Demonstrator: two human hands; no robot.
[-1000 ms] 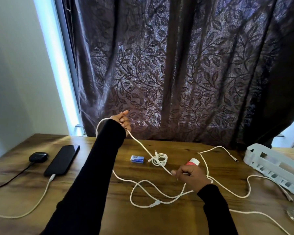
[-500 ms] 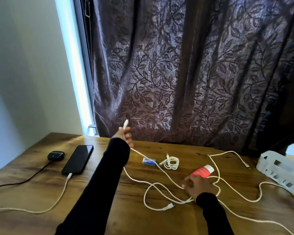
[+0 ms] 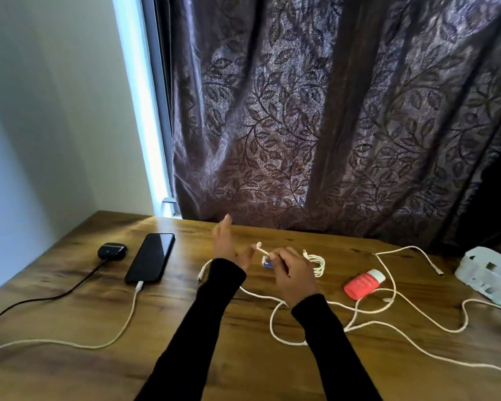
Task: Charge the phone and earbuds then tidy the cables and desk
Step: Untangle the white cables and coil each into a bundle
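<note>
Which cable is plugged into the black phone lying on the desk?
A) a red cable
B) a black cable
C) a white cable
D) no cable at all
C: a white cable enters the bottom end of the phone, while the black cable goes to the earbuds case beside it.

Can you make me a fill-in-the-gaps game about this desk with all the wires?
1. The phone lies flat with a ____ cable plugged into it.
2. The earbuds case has a ____ cable going to it.
3. The tube lying on the desk is ____.
4. The right hand pinches a white ____.

Missing words: white; black; red; cable
</note>
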